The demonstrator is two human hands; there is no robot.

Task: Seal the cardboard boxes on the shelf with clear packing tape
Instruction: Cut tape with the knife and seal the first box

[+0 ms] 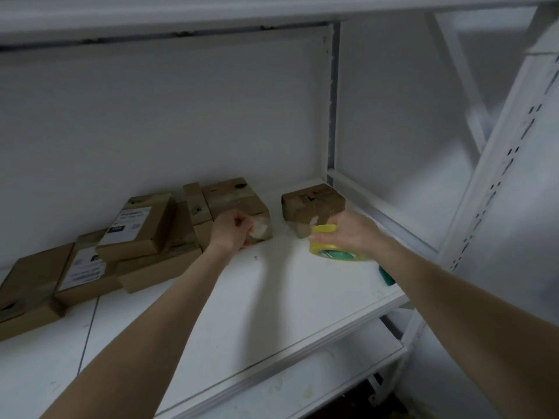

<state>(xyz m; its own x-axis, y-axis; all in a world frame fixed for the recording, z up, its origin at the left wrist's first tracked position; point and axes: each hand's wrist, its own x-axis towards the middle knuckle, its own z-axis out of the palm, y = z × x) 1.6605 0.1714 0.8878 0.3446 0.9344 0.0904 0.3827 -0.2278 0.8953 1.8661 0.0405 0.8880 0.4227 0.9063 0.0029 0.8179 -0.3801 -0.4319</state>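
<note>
Sealing the middle box (236,198) well seemed to depend on anchoring the tape's free end firmly at the near corner, then drawing the tape roll (325,246) away low and taut so that the strip would lie flat across the flap seam without wrinkles or trapped air. A whitish, crinkled tape patch (260,229) already showed on that corner, which suggested that a smoother pull and a firm rub-down along the seam would be worth the care. The left hand (233,229) was clenched at that near corner, its fingers curled round the cardboard beside the patch and steadying the box on the white shelf (272,297). Whether it also pinched a loose tape end could not be told, and no clear strip could be made out between the box and the roll. The right hand (352,229) grasped the yellow roll with its green core, fingers draped over the top of it and the thumb hidden, holding it just above the shelf and just in front of the right box (311,199). That box stood apart from the middle one, with bare shelf between them. A stack of boxes (133,231), some bearing white labels, lay to the left against the back wall. A small green object (386,276) peeked out from behind the right forearm near the shelf's edge; what it was could not be told.
</note>
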